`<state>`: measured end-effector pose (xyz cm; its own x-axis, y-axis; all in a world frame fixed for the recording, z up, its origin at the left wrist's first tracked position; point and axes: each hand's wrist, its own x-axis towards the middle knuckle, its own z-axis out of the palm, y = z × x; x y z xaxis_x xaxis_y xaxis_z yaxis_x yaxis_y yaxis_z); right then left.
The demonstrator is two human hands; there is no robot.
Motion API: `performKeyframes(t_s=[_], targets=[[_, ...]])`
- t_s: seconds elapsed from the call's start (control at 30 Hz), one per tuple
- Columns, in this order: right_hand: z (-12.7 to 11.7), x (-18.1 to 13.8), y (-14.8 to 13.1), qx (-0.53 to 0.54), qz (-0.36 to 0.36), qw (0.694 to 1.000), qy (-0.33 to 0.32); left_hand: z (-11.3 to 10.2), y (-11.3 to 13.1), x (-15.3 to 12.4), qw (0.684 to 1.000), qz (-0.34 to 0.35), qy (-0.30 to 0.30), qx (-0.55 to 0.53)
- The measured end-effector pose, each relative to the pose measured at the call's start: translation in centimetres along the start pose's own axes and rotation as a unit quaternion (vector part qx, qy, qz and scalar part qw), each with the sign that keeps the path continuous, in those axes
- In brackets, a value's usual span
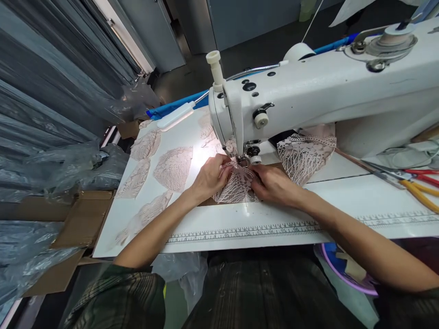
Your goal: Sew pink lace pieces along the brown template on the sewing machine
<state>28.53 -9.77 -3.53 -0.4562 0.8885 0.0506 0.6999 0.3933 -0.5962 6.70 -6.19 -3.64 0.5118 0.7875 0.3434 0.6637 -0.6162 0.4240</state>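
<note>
A pink lace piece [234, 186] lies under the needle area of a white sewing machine [308, 91]. My left hand [213, 176] pinches its upper left edge close to the presser foot. On the other side my right hand [270, 183] grips the lace's right edge, thumb and fingers closed together. The presser foot and needle are partly hidden by the fingers and machine head. Another lace piece [305, 155] rests beneath the machine arm, right of my right hand.
More lace pieces [173, 168] are spread over the left of the white table [113, 228]. A lit lamp [176, 116] stands behind them. At right lie scissors with yellow handles [420, 192] and red-handled ones. A ruler strip [247, 234] runs along the front edge; a purple-rimmed bin [346, 279] stands below.
</note>
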Motion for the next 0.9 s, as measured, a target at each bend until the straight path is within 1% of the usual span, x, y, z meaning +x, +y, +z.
performKeyframes(t_s=[0.03, 0.07, 0.1, 0.13, 0.17, 0.2, 0.23, 0.27, 0.3, 0.37, 0.43, 0.47, 0.5, 0.57, 0.63, 0.7, 0.77, 0.83, 0.9], targets=[[-0.2, -0.1, 0.3, 0.074, -0.006, 0.997, -0.015, -1.1, 0.5, -0.2, 0.998, -0.016, -0.022, -0.054], [-0.5, -0.2, 0.6, 0.154, -0.011, 0.987, -0.039, -2.2, 1.1, -0.4, 0.991, -0.034, -0.053, -0.117], [-0.7, -0.3, 0.7, 0.231, -0.012, 0.97, -0.07, -3.2, 1.7, -0.7, 0.979, -0.054, -0.077, -0.179], [-0.9, -0.3, 0.8, 0.298, -0.01, 0.949, -0.103, -4.2, 2.2, -1.0, 0.967, -0.07, -0.087, -0.227], [-1.0, -0.3, 0.8, 0.348, -0.003, 0.928, -0.132, -5.0, 2.6, -1.3, 0.958, -0.084, -0.094, -0.258], [-1.1, -0.1, 0.8, 0.379, 0.011, 0.913, -0.149, -5.5, 2.8, -1.5, 0.953, -0.094, -0.095, -0.272], [-1.0, 0.1, 0.7, 0.387, 0.03, 0.909, -0.151, -5.9, 2.9, -1.6, 0.954, -0.099, -0.095, -0.266], [-0.9, 0.5, 0.6, 0.372, 0.056, 0.916, -0.138, -6.0, 2.7, -1.7, 0.962, -0.097, -0.093, -0.237], [-0.7, 0.8, 0.4, 0.334, 0.084, 0.932, -0.113, -5.9, 2.3, -1.7, 0.975, -0.086, -0.087, -0.186], [-0.4, 1.6, 0.2, 0.218, 0.135, 0.965, -0.051, -5.1, 1.1, -1.6, 0.997, -0.041, -0.062, -0.033], [-0.1, 2.2, 0.2, 0.122, 0.165, 0.979, -0.01, -4.1, -0.2, -1.4, 0.993, 0.021, -0.031, 0.116], [0.0, 2.4, 0.2, 0.1, 0.173, 0.98, 0.0, -3.6, -0.8, -1.3, 0.986, 0.049, -0.021, 0.157], [0.1, 2.5, 0.3, 0.094, 0.178, 0.98, 0.003, -3.2, -1.2, -1.3, 0.983, 0.075, -0.018, 0.169], [0.1, 2.4, 0.4, 0.101, 0.18, 0.978, 0.002, -2.7, -1.7, -1.4, 0.985, 0.121, -0.027, 0.12], [0.0, 2.2, 0.4, 0.107, 0.174, 0.979, -0.006, -2.4, -1.8, -1.7, 0.985, 0.157, -0.063, 0.031], [-0.1, 2.0, 0.2, 0.102, 0.164, 0.981, -0.02, -2.1, -1.7, -2.2, 0.979, 0.171, -0.105, -0.019], [-0.1, 1.7, -0.1, 0.079, 0.149, 0.985, -0.021, -1.6, -1.6, -2.6, 0.976, 0.166, -0.137, -0.012], [-0.1, 1.4, -0.5, 0.047, 0.131, 0.99, -0.004, -1.0, -1.7, -2.7, 0.975, 0.165, -0.151, 0.008], [0.1, 1.0, -0.7, 0.019, 0.109, 0.994, 0.021, -0.5, -2.2, -2.5, 0.971, 0.183, -0.156, 0.012]])
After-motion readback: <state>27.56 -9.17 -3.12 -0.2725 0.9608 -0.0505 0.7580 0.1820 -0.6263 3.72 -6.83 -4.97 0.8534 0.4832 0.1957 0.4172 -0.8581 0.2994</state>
